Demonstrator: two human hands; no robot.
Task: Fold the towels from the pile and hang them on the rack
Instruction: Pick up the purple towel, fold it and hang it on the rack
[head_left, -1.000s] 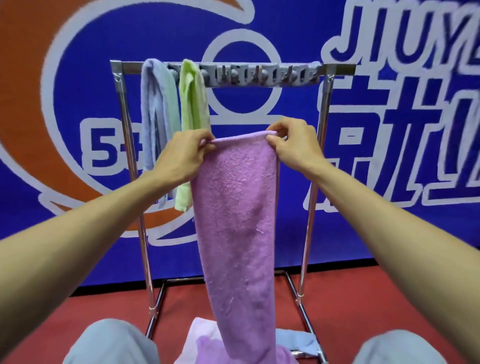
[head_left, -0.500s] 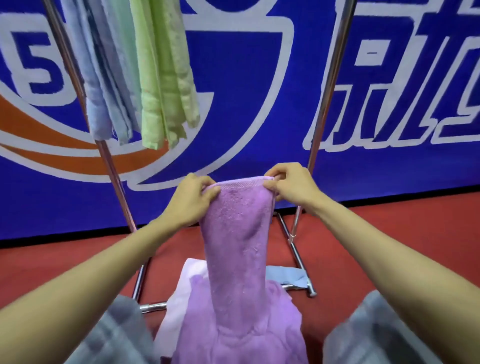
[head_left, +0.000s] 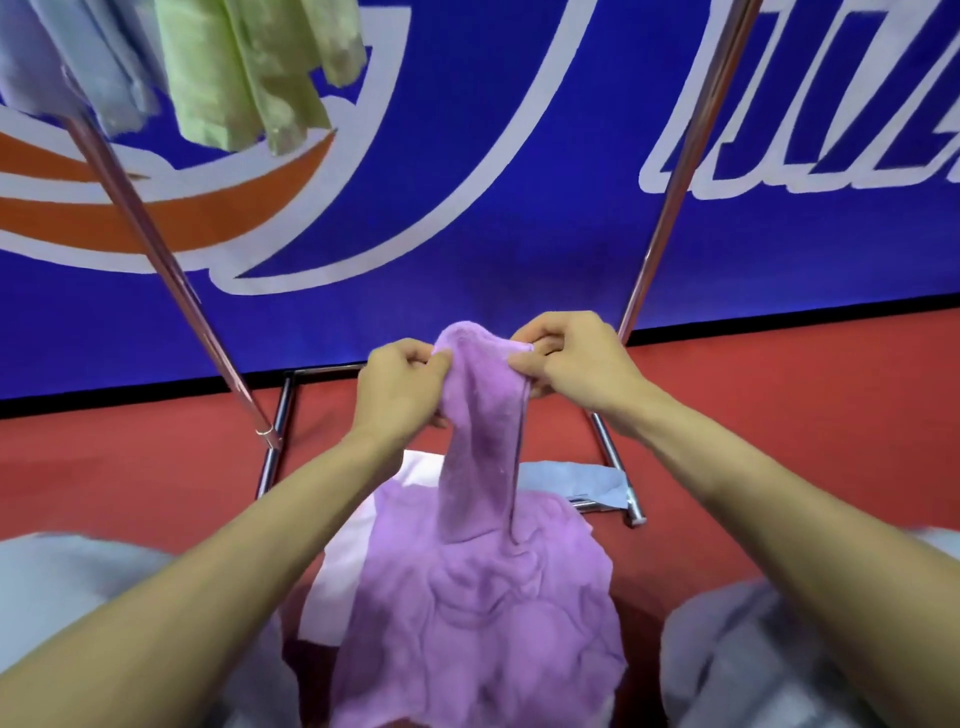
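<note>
A purple towel (head_left: 480, 467) hangs folded lengthwise from both my hands, low over the floor. My left hand (head_left: 397, 387) pinches its top left corner and my right hand (head_left: 569, 358) pinches its top right, the two hands close together. Its lower end lies crumpled on the pile (head_left: 478, 623) between my knees. A white towel (head_left: 337, 561) and a light blue towel (head_left: 571, 480) show under the purple one. The metal rack (head_left: 670, 192) stands in front. On it hang a green towel (head_left: 249, 73) and a blue towel (head_left: 88, 62), top left; the top bar is out of view.
The rack's left post (head_left: 156, 249) slants down to its floor frame (head_left: 613, 467) on the red floor (head_left: 805, 426). A blue banner (head_left: 467, 182) with white and orange shapes fills the wall behind. My knees (head_left: 78, 597) in light grey frame the pile.
My hands have come down from rack height to near the floor with the purple towel and drawn closer together. The towel's lower part now bunches on the pile. The view has tilted down.
</note>
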